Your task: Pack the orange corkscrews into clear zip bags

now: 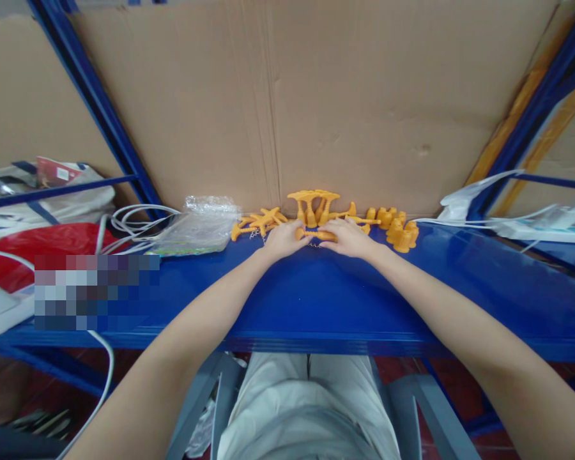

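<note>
Blue bench (316, 300) backed by cardboard (364, 96). Left hand (282, 240) and right hand (349, 238) both close on 1 orange piece (319, 235) lying near the back edge. Tree shapes (314, 204) stand built behind it; starfish (261, 222) and cups (400, 231) lie loose, so it looks partway done.

Slim orange plastic piece (319, 236), lying flat, crosswise on blue shelf (316, 300)

On my feed both arms run bare from the frame's edge: left forearm (196, 332) and right forearm (441, 313), left hand (282, 239) and right hand (347, 237) uncovered. Below them are pale grey-white trousers (311, 409) with a centre seam.
</note>
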`<state>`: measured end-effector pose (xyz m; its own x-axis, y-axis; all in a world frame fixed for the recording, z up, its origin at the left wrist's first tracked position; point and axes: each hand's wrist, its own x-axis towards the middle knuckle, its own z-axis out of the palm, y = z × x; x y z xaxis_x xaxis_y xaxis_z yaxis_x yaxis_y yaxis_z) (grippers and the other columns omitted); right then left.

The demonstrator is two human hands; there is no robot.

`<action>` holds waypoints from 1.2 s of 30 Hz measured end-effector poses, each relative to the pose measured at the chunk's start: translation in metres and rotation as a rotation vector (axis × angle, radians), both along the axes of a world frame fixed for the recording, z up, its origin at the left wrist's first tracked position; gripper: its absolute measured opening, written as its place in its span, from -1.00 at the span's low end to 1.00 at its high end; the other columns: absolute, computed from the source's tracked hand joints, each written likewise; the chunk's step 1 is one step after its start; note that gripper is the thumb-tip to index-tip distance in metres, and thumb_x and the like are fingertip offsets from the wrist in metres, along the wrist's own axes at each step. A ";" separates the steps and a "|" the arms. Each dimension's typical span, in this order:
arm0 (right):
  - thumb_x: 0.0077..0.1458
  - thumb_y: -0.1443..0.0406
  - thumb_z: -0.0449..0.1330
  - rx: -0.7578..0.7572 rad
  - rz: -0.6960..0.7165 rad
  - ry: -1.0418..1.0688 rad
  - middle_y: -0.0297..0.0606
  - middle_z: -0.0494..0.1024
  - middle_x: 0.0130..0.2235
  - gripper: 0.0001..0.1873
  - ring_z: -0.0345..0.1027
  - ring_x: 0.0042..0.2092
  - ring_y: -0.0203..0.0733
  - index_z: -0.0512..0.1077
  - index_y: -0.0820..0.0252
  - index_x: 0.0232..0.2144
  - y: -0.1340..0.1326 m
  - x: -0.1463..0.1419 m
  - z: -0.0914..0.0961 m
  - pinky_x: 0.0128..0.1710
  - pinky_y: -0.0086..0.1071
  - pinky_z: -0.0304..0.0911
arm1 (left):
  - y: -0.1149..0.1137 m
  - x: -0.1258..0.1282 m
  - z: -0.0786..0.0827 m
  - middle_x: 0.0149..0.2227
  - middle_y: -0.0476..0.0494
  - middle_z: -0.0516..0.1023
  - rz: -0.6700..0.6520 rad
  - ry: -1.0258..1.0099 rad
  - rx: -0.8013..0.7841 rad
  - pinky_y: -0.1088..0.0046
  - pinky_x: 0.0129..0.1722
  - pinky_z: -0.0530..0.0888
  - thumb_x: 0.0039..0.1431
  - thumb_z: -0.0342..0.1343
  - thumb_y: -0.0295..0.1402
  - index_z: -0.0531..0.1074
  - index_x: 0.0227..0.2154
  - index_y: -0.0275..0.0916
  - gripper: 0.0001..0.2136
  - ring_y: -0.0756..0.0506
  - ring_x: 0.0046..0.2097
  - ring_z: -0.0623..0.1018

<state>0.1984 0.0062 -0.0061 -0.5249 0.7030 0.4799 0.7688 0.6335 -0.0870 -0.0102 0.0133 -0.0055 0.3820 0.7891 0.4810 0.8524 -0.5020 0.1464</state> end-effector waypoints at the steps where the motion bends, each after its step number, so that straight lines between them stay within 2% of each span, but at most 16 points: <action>1: 0.14 0.23 0.21 0.017 -0.017 -0.075 -0.02 0.56 -0.07 -0.71 0.37 0.03 0.08 0.51 0.22 -0.10 -0.004 -0.003 0.002 0.04 -0.09 0.11 | -0.001 0.001 0.000 -0.22 -0.16 0.63 -0.009 0.006 -0.006 0.38 -0.22 0.46 0.18 0.09 -0.12 0.47 -0.18 -0.19 -0.72 -0.20 -0.17 0.60; 4: 0.20 0.28 0.10 0.034 -0.063 -0.195 -0.01 0.58 -0.14 -0.76 0.40 -0.03 0.05 0.52 0.26 -0.19 -0.014 -0.009 0.008 -0.01 -0.15 0.08 | -0.002 0.005 -0.001 -0.21 -0.17 0.62 -0.055 0.013 -0.018 0.37 -0.20 0.46 0.19 0.09 -0.14 0.47 -0.18 -0.20 -0.73 -0.19 -0.17 0.59; 6: 0.19 0.30 0.09 0.038 -0.097 -0.212 0.00 0.59 -0.16 -0.76 0.41 -0.06 0.05 0.52 0.27 -0.22 -0.015 -0.008 0.010 -0.03 -0.17 0.09 | -0.002 0.006 -0.002 -0.22 -0.15 0.60 -0.087 -0.011 -0.021 0.37 -0.18 0.47 0.22 0.06 -0.15 0.44 -0.09 -0.20 -0.70 -0.17 -0.17 0.59; 9: 0.17 0.31 0.09 0.041 -0.160 -0.171 0.00 0.59 -0.17 -0.77 0.42 -0.08 0.05 0.52 0.27 -0.24 -0.010 0.002 0.013 -0.04 -0.17 0.14 | 0.002 0.004 -0.004 -0.18 -0.14 0.57 -0.125 -0.069 -0.029 0.36 -0.16 0.48 0.27 0.00 -0.16 0.26 0.16 -0.18 -0.56 -0.15 -0.15 0.58; 12: 0.15 0.32 0.09 0.000 -0.272 -0.062 0.05 0.58 -0.14 -0.75 0.44 -0.07 0.09 0.53 0.29 -0.22 0.000 0.022 0.017 -0.05 -0.15 0.21 | 0.009 -0.001 -0.008 -0.03 -0.22 0.52 -0.123 -0.067 -0.017 0.30 -0.02 0.46 0.30 -0.06 -0.23 0.16 0.24 -0.21 -0.52 -0.17 0.01 0.53; 14: 0.15 0.32 0.10 -0.034 -0.354 0.053 0.05 0.58 -0.12 -0.75 0.45 -0.06 0.08 0.53 0.28 -0.21 0.008 0.038 0.020 -0.04 -0.17 0.25 | 0.016 -0.006 -0.013 0.09 -0.28 0.45 -0.090 0.009 -0.014 0.24 0.11 0.39 0.28 -0.04 -0.29 0.22 0.21 -0.24 -0.55 -0.20 0.13 0.45; 16: 0.13 0.34 0.12 -0.060 -0.416 0.174 0.00 0.59 -0.12 -0.77 0.46 -0.06 0.04 0.54 0.24 -0.21 0.016 0.052 0.022 -0.02 -0.20 0.27 | 0.022 -0.011 -0.019 0.16 -0.28 0.40 -0.049 0.114 -0.051 0.19 0.15 0.35 0.25 -0.02 -0.33 0.31 0.15 -0.21 -0.59 -0.23 0.18 0.40; 20: 0.09 0.37 0.16 -0.130 -0.495 0.294 -0.06 0.62 -0.18 -0.80 0.49 -0.11 -0.03 0.56 0.24 -0.26 0.027 0.066 0.021 -0.09 -0.30 0.32 | 0.027 -0.015 -0.024 0.13 -0.21 0.44 -0.049 0.258 -0.125 0.23 0.11 0.39 0.27 -0.08 -0.34 0.46 -0.02 -0.17 -0.70 -0.20 0.12 0.46; 25: 0.08 0.39 0.20 -0.223 -0.490 0.314 -0.18 0.63 -0.34 -0.86 0.49 -0.34 -0.19 0.57 0.29 -0.34 0.030 0.059 0.023 -0.35 -0.45 0.32 | 0.018 -0.012 -0.011 -0.06 -0.23 0.56 -0.008 0.376 -0.092 0.31 -0.02 0.44 0.27 -0.06 -0.24 0.50 -0.17 -0.25 -0.72 -0.20 -0.01 0.54; 29: 0.08 0.41 0.19 -0.338 -0.486 0.288 -0.31 0.53 -0.54 -0.87 0.34 -0.56 -0.30 0.56 0.29 -0.37 0.025 0.047 0.028 -0.51 -0.47 0.24 | 0.007 -0.009 0.002 -0.18 -0.22 0.60 -0.010 0.377 -0.124 0.38 -0.16 0.46 0.25 -0.02 -0.13 0.53 -0.30 -0.26 -0.67 -0.19 -0.12 0.58; 33: 0.06 0.42 0.19 -0.393 -0.436 0.248 -0.39 0.44 -0.61 -0.89 0.25 -0.61 -0.36 0.54 0.29 -0.40 0.021 0.040 0.031 -0.47 -0.46 0.25 | 0.003 -0.007 0.008 -0.26 -0.22 0.62 0.019 0.393 -0.158 0.41 -0.22 0.45 0.28 -0.11 -0.09 0.55 -0.40 -0.27 -0.57 -0.17 -0.17 0.59; 36: 0.05 0.41 0.20 -0.399 -0.415 0.242 -0.41 0.43 -0.61 -0.91 0.25 -0.59 -0.38 0.53 0.28 -0.41 0.023 0.037 0.029 -0.38 -0.44 0.30 | 0.004 -0.007 0.008 -0.27 -0.25 0.63 0.065 0.430 -0.180 0.41 -0.21 0.45 0.30 -0.12 -0.14 0.58 -0.38 -0.29 -0.57 -0.17 -0.18 0.60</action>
